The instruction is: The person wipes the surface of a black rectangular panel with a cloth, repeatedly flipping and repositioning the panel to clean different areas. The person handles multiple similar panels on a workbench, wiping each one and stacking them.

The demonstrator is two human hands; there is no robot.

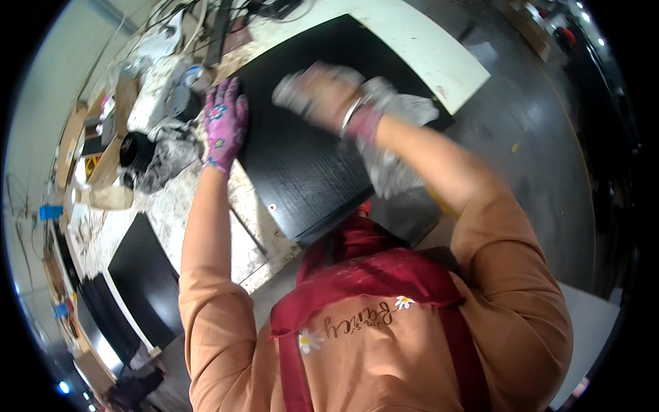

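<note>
A large black panel [302,161] with a fine wood-grain surface lies on the workbench in front of me. My left hand [225,127], in a pink flowered glove, rests flat along the panel's left edge with its fingers stretched out. Over the panel's right half, my right hand [331,99] is smeared by motion and closed on a greyish-white rag [292,95]. More crumpled greyish cloth [395,161] shows beside and below that wrist, hanging at the panel's right edge. Whether it is one piece with the rag, I cannot tell. A small round pale spot sits near the panel's lower left corner.
A white board [439,51] extends beyond the panel. Left of my left hand are a dark grey rag [168,154], a black round container [136,151], tape rolls [197,77] and a plastic bottle [110,198]. More black panels [145,278] stand at the lower left.
</note>
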